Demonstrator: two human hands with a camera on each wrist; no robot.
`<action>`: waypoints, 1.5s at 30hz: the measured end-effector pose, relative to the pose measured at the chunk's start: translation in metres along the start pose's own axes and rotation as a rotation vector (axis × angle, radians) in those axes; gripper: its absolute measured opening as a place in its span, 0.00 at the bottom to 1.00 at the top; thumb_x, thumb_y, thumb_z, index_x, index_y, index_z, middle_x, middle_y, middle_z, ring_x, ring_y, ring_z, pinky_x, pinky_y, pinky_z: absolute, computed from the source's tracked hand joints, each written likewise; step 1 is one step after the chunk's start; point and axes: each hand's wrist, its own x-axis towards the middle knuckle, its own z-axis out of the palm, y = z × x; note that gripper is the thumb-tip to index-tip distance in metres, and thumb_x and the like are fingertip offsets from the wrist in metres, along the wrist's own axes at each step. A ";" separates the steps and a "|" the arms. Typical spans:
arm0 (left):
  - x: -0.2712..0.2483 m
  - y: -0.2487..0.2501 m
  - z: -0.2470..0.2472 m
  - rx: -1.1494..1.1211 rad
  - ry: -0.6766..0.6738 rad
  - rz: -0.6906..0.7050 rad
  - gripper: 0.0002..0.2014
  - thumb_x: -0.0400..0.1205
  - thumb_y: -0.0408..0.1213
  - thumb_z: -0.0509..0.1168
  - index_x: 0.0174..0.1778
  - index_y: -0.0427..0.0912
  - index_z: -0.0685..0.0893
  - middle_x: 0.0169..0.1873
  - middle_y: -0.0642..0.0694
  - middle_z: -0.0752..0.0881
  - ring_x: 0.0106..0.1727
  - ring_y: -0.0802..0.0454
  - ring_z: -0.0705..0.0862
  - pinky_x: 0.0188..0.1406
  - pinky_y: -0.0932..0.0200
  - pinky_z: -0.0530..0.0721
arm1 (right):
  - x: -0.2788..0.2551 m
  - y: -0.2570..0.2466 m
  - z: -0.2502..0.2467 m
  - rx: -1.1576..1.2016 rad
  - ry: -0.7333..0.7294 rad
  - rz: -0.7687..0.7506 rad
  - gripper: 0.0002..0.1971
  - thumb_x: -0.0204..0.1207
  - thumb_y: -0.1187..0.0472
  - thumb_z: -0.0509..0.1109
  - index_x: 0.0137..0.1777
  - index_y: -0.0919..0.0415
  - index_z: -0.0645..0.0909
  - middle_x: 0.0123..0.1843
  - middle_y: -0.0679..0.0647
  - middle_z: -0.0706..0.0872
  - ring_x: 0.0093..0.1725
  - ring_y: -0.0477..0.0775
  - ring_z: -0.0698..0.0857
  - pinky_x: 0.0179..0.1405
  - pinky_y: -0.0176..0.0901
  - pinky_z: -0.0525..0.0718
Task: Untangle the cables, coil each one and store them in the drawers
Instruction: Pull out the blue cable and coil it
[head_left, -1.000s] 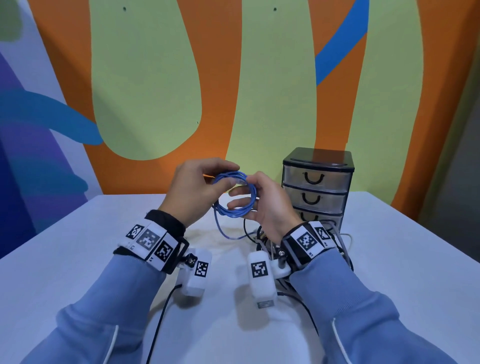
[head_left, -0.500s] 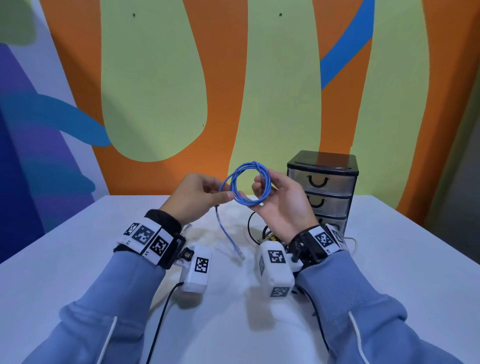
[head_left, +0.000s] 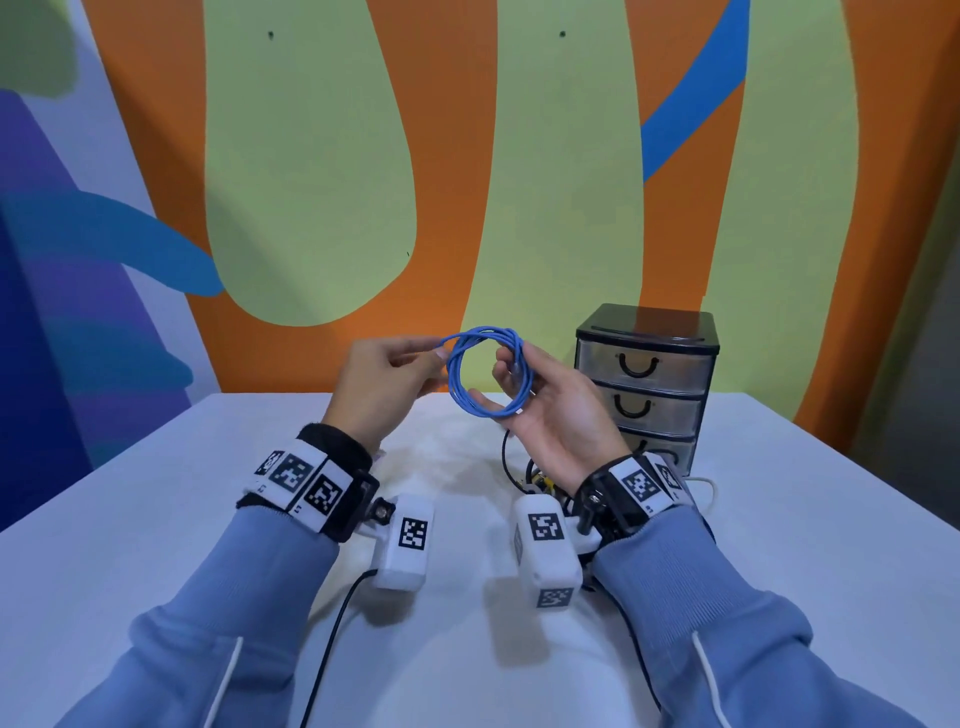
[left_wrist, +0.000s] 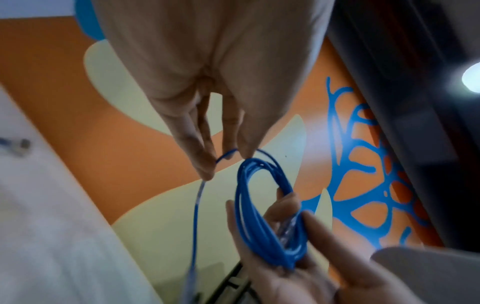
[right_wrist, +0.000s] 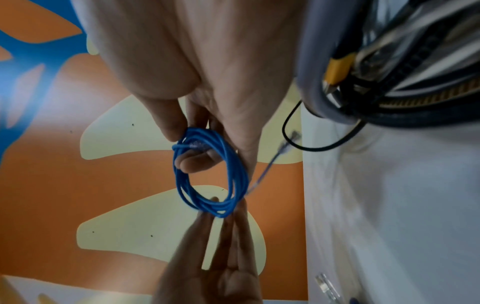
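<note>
Now fully wound — blue cable (head_left: 488, 371) no longer trails a tail to the table. Raised toward frame centre, gripped by right hand (head_left: 550, 410), pinched by left hand (head_left: 387, 382).

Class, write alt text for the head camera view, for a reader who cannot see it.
Two hands hold a coiled blue cable above a white table: the right hand grips the coil, the left hand pinches its end. A small three-drawer unit stands behind, drawers closed.
</note>
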 end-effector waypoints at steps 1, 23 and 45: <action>-0.001 0.002 0.002 -0.098 -0.036 -0.030 0.10 0.86 0.31 0.71 0.62 0.38 0.93 0.51 0.35 0.95 0.50 0.44 0.94 0.67 0.47 0.91 | 0.000 0.001 0.001 0.011 -0.002 -0.006 0.12 0.91 0.65 0.64 0.66 0.70 0.85 0.45 0.57 0.89 0.44 0.50 0.88 0.73 0.72 0.82; -0.005 -0.001 0.013 0.084 -0.106 0.166 0.05 0.84 0.34 0.77 0.53 0.47 0.91 0.43 0.45 0.95 0.48 0.51 0.93 0.55 0.54 0.89 | 0.005 0.008 0.000 -0.511 0.076 -0.175 0.20 0.86 0.42 0.71 0.54 0.59 0.93 0.34 0.52 0.76 0.31 0.49 0.73 0.38 0.42 0.72; -0.025 0.018 0.019 -0.497 -0.464 -0.103 0.38 0.75 0.16 0.75 0.80 0.47 0.81 0.39 0.44 0.88 0.41 0.49 0.86 0.61 0.50 0.80 | 0.010 0.012 -0.009 -0.658 0.113 -0.374 0.15 0.91 0.52 0.66 0.60 0.63 0.87 0.30 0.39 0.72 0.31 0.41 0.71 0.33 0.29 0.72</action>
